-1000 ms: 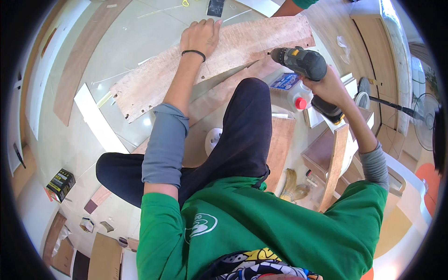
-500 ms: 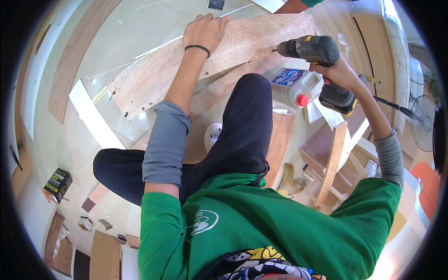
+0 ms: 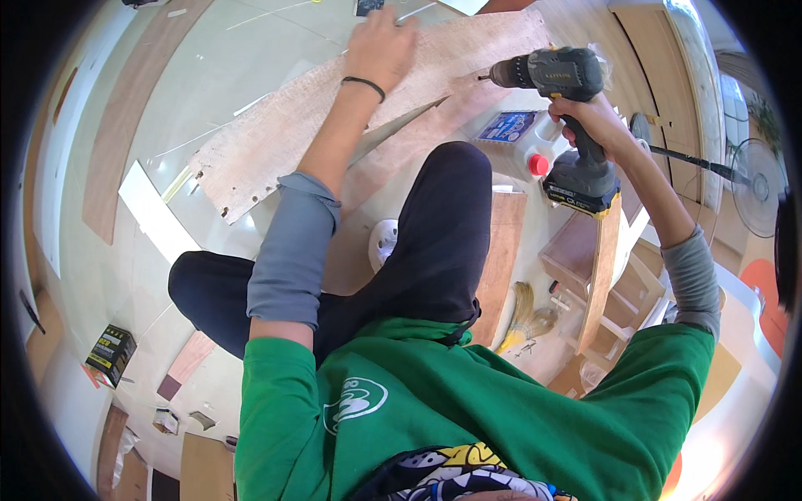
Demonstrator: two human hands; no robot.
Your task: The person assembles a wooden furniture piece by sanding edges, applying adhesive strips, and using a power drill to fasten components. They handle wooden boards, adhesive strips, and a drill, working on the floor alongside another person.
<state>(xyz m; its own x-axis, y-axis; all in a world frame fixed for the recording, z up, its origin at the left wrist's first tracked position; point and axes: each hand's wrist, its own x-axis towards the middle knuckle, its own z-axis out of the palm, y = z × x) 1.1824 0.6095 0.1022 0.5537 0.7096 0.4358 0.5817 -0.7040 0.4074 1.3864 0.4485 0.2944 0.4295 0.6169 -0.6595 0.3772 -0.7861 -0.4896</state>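
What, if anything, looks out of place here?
Small dark bits lie scattered beside the yellowish bristle bundle, like spilled scraps or fasteners; I can't tell which. The wide board also shows several dark spots near its left end, odd on otherwise pale wood.

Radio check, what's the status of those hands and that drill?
Right-hand grip: closed on drill. Left-hand grip: over wooden board, contact unclear. White jug near drill.

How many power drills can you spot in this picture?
1: the cordless drill held in the person's right hand, at upper right. A dark object cut off at the top-left edge is too unclear to identify, and others may be hidden.
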